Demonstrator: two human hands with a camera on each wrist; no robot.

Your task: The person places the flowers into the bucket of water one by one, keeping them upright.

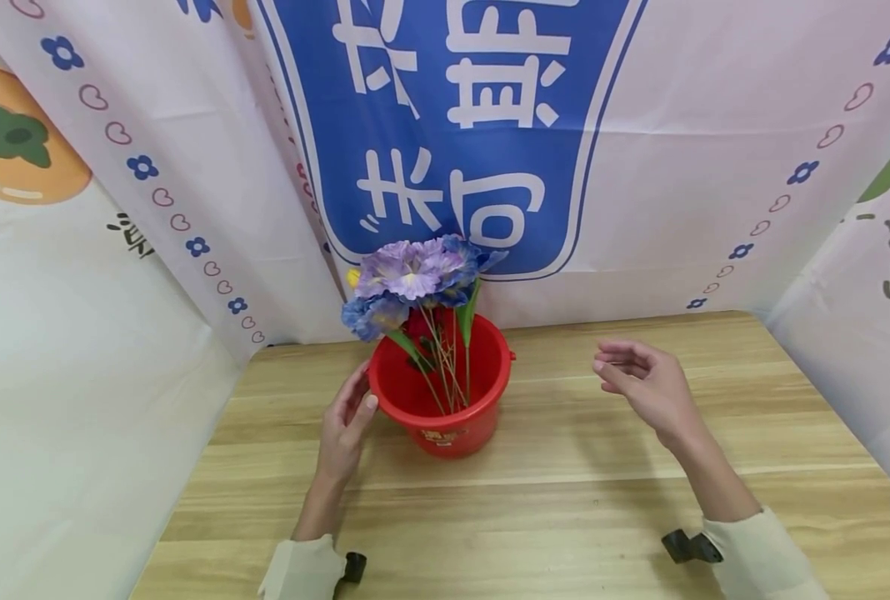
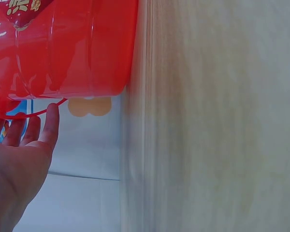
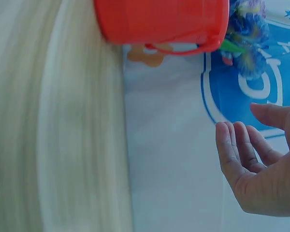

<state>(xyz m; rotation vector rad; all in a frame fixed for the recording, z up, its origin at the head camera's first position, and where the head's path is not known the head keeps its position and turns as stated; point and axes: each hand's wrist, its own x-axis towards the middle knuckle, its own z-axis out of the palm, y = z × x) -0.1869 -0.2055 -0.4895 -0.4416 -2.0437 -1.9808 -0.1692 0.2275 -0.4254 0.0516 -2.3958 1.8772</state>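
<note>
A red plastic bucket (image 1: 482, 425) stands upright on the wooden table, with artificial flowers (image 1: 415, 279) in purple and blue leaning inside it. Their thin stems reach down to the bucket's floor, and a dark red bloom (image 1: 418, 323) is partly hidden among them. At the bucket's left side is my left hand (image 1: 343, 429), its fingers against the side and the thin red handle (image 2: 38, 112), the thumb near the rim. My right hand (image 1: 651, 387) hovers over the table to the right, apart from the bucket, fingers loosely bent with nothing between them.
Behind the table hangs a white cloth with a blue printed panel (image 1: 565, 192), close to the bucket's back. Printed white cloth also hangs at the left (image 1: 77, 333) and right sides. The wooden tabletop (image 1: 520, 533) extends in front of the bucket.
</note>
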